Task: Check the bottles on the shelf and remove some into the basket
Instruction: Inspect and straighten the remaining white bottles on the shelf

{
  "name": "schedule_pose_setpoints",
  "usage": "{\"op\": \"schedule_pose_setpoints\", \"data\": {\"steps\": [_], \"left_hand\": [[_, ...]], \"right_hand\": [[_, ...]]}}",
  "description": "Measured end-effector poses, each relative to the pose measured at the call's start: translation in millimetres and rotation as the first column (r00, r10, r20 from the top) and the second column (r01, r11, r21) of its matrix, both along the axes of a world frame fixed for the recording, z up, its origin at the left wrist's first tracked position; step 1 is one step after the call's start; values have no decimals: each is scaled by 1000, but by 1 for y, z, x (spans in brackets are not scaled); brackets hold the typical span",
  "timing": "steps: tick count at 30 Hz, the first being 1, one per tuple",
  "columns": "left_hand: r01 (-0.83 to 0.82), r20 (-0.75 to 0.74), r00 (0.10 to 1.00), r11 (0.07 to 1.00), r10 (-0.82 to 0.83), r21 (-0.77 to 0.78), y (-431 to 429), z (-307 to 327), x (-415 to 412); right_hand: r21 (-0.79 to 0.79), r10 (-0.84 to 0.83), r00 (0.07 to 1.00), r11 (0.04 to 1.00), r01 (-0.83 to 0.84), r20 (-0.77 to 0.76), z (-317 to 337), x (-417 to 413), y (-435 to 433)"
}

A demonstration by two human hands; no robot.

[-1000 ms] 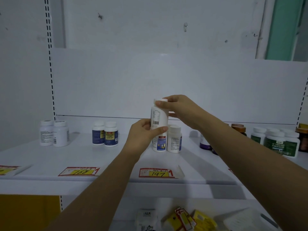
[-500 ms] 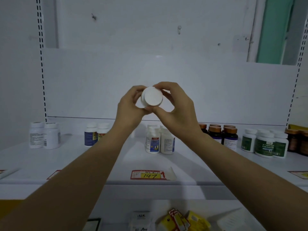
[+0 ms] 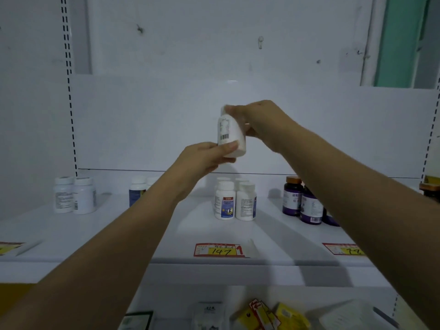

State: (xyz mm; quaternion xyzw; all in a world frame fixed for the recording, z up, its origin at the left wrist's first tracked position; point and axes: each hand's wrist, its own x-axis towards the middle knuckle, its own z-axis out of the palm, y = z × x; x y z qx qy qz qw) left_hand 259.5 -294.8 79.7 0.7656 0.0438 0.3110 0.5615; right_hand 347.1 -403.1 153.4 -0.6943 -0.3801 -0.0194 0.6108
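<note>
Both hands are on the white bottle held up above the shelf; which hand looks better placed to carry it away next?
Probably the left hand: it wraps the white bottle around its lower body. The right hand only pinches the cap end. No basket is visible, so direction is unclear.

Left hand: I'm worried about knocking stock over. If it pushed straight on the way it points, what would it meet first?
Beyond the white plastic bottle the left hand holds, probably the white shelf back panel; depth is unclear.
</note>
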Motion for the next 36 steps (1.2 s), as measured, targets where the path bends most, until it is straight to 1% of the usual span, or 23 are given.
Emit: {"op": "schedule_pose_setpoints", "data": {"steps": [2,4,6,7,9,11,13,16,18,20,22,24,27,29,33,36], "left_hand": [[74,-58,995,989,-82,-129,-2,-3,1],[101,-103,987,980,-120,-172,-3,-7,2],[94,-156,980,979,-123,-181,-2,-13,3],[82,-182,977,981,-114,-177,-2,-16,4],[21,-221,974,987,-57,-160,-1,-20,5],[-94,-219,973,991,71,-96,-2,-21,7],[-233,-187,955,972,233,22,-3,-24,10],[-429,-80,888,878,453,214,-6,-33,15],[-533,5,833,799,554,279,-3,-42,17],[-577,39,802,757,596,308,3,-48,19],[-549,1,812,764,583,339,10,-54,18],[-494,-81,814,758,576,425,19,-62,16],[-359,-220,763,682,607,637,31,-80,13],[-241,-313,719,644,621,726,38,-92,14],[-86,-404,660,598,634,797,48,-110,23],[-28,-457,623,602,634,798,55,-115,28]], "right_hand": [[-143,10,992,989,-28,-127,4,4,3],[-254,-1,982,966,-48,-189,0,9,4],[-326,-25,974,944,-52,-227,-8,15,4],[-348,-19,972,935,-65,-234,-12,18,5],[-340,35,969,933,-119,-243,-17,21,7],[-305,79,973,941,-144,-218,-19,24,10],[-331,64,992,938,-98,-113,-20,24,15],[-416,-11,990,907,69,140,-20,17,24],[-430,-49,956,885,176,289,-19,12,29],[-429,-35,922,878,213,385,-18,7,33],[-426,-8,896,878,219,444,-19,2,39],[-418,8,879,882,218,476,-24,1,46],[-411,30,855,885,219,518,-31,4,59],[-414,51,843,886,210,536,-35,10,68],[-430,93,827,883,188,554,-44,23,86],[-448,104,826,873,191,554,-55,33,96]]}}
